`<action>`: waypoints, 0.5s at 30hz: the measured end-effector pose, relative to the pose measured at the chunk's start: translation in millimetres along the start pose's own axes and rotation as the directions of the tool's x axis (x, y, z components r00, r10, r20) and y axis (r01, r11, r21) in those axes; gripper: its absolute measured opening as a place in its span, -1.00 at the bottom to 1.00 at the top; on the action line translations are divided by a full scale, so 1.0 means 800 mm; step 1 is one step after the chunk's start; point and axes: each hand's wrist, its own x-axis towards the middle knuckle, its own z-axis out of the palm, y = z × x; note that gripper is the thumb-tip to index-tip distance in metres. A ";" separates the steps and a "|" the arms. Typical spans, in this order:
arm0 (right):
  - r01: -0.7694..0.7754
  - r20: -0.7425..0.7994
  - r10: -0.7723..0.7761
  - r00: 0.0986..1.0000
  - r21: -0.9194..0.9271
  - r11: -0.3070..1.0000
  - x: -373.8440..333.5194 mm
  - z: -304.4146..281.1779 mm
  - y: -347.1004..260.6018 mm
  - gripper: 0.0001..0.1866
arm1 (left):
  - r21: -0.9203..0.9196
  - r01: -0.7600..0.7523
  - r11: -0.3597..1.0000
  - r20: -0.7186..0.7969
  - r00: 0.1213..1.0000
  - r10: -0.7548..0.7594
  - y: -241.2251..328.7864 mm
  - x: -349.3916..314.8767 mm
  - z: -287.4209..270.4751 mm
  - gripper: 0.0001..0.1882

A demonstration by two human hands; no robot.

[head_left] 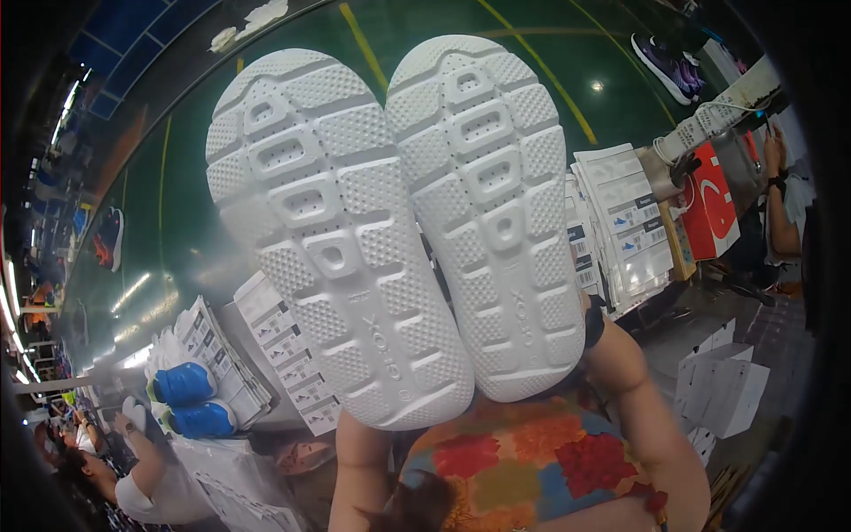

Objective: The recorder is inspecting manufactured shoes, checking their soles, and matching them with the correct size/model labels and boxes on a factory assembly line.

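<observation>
Two white-soled shoes are held up side by side, soles facing me. The left shoe point(341, 230) and the right shoe point(487, 213) touch along their upper inner edges. Their soles have textured pads, grooves and oval recesses; the uppers are hidden. My left forearm point(363, 465) runs up behind the left shoe's heel, and my right forearm point(625, 363), dark band at the wrist, reaches behind the right one. Both hands are almost wholly covered by the soles. They hold the shoes up from behind, though how the fingers grip cannot be seen.
Below the shoes lies a green table point(186, 239) with yellow lines. Stacked printed sheets point(629, 222) sit at right, near a red shoebox point(709, 204). Blue shoes point(191, 399) rest at left beside more sheets point(288, 355). A dark sneaker point(665, 71) lies far right. Co-workers flank me.
</observation>
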 end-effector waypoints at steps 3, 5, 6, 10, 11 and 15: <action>-0.023 -0.010 0.023 1.000 0.008 1.000 -0.008 0.010 -0.011 -0.33 | 0.036 0.034 0.999 -0.023 0.999 -0.033 -0.007 0.002 -0.013 -0.32; -0.015 0.031 0.015 0.999 0.004 1.000 -0.010 0.009 -0.010 -0.32 | 0.071 0.037 0.997 -0.020 0.999 -0.036 -0.014 -0.002 -0.018 -0.32; -0.001 -0.004 0.001 1.000 -0.035 0.999 -0.009 0.010 -0.002 -0.33 | 0.099 0.023 0.995 -0.013 1.000 -0.022 -0.019 0.009 -0.019 -0.32; 0.032 0.064 -0.035 0.997 0.045 0.998 -0.006 0.005 0.010 -0.45 | 0.131 -0.063 0.989 0.122 0.991 0.047 -0.032 0.021 -0.007 -0.32; -0.043 -0.001 0.043 0.999 0.123 0.991 0.005 -0.005 0.023 -0.47 | 0.146 -0.106 0.984 0.152 0.985 0.083 -0.019 0.002 -0.018 -0.32; 0.000 -0.179 0.021 0.984 0.120 0.993 0.019 -0.065 0.039 -0.50 | 0.129 -0.142 0.981 0.266 0.958 0.104 -0.053 -0.009 -0.024 -0.32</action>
